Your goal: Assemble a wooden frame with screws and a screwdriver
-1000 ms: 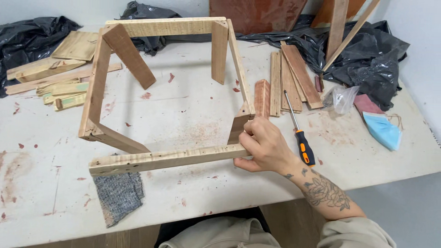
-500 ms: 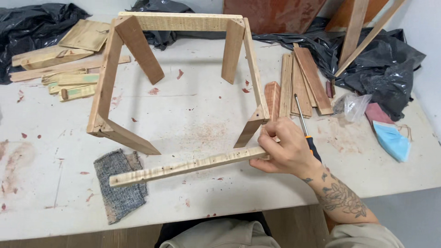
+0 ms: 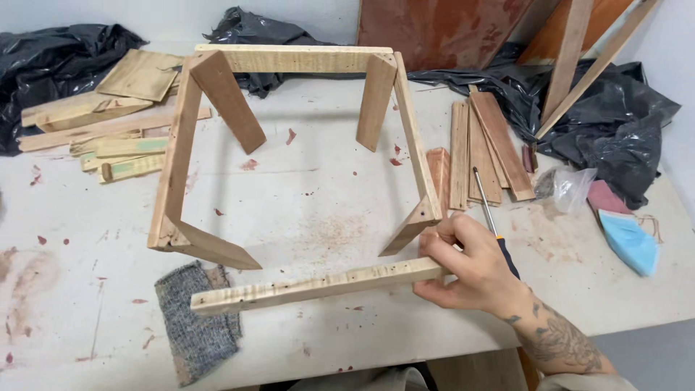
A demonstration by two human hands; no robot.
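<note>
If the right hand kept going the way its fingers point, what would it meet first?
The right hand, holding the loose slat, points up and left. It would likely meet the frame's near right leg first, just beyond the fingers; depth is uncertain.

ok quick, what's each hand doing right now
Left hand: not in view.
Right hand: closed on one end of a loose wooden slat, beside the wooden frame.

You see a pale, rough-sawn wooden slat and matt bare-wood frame on a white, stained, smooth tabletop, a coarse grey woven cloth scrap, glossy crinkled black plastic sheeting, and a screwdriver's shiny metal shaft.
</note>
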